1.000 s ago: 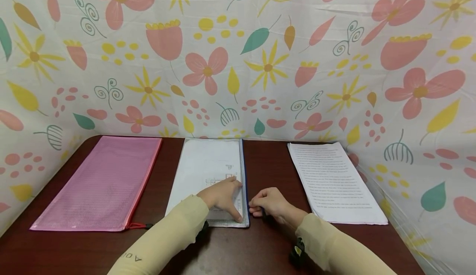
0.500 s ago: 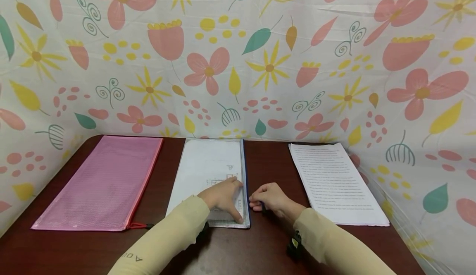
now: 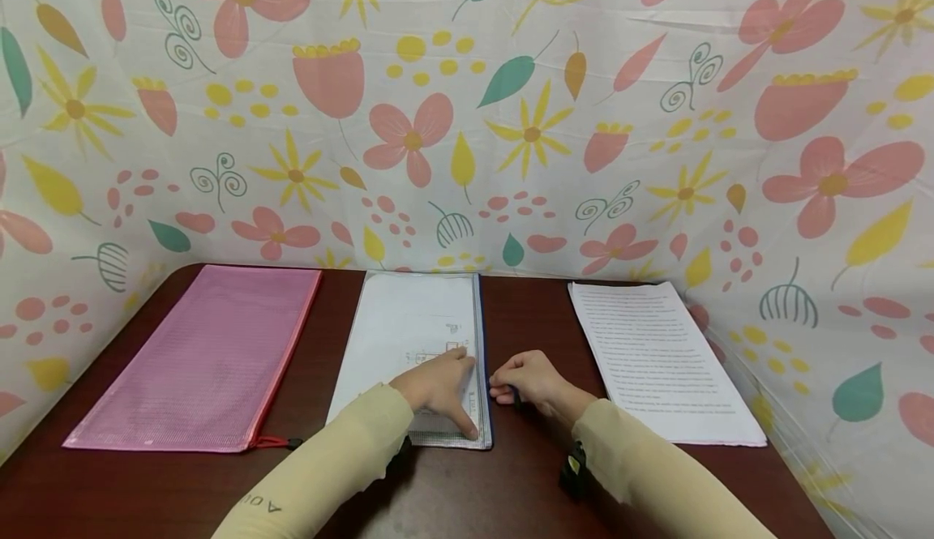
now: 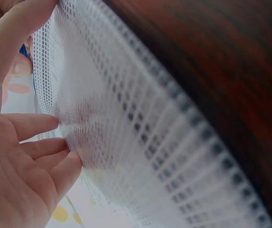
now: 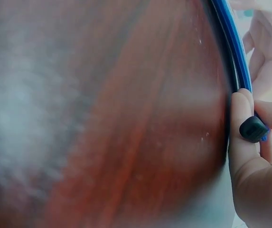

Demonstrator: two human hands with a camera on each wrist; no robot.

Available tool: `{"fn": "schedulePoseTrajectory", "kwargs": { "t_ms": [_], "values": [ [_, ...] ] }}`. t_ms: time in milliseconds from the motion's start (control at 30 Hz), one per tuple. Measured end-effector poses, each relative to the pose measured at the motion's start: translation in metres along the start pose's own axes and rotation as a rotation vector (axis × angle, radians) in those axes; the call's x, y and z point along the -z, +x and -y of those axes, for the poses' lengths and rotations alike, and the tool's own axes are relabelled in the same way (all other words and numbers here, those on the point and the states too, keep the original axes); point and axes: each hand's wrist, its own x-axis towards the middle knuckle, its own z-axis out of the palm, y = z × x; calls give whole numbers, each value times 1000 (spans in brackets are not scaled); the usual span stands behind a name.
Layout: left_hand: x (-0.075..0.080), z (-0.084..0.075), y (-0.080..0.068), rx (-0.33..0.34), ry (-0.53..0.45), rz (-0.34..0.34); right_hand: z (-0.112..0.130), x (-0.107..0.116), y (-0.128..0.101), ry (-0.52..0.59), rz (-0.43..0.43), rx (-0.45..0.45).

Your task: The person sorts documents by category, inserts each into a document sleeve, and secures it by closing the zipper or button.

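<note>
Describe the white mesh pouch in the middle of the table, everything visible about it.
The pouch is a flat, translucent white mesh envelope with a blue zipper along its right edge. It lies flat on the dark table, long side running away from the person, between a pink pouch and a paper stack. Printed sheets show through the mesh. The left hand presses flat on its near end; the right hand pinches the dark zipper pull at the blue edge.

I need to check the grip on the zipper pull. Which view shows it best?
The right wrist view: the black zipper pull sits pinched in the right hand. The head view mostly hides it behind fingers; the left wrist view misses it.
</note>
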Motion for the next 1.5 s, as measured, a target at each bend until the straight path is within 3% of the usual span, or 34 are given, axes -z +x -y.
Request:
{"fn": "schedulePoseTrajectory", "kwargs": {
  "t_ms": [267, 500, 767, 1500],
  "values": [
    [-2, 1, 1, 18, 9, 5, 4, 0, 4, -4, -12, 6],
    [-4, 1, 1, 22, 27, 3, 6, 4, 7, 15, 39, 39],
    [-3, 0, 0, 16, 47, 1, 8, 2, 19, -20, -60, -5],
    [-5, 0, 3, 12, 58, -4, 16, 6, 41, -20, -91, -2]
  ]
}}
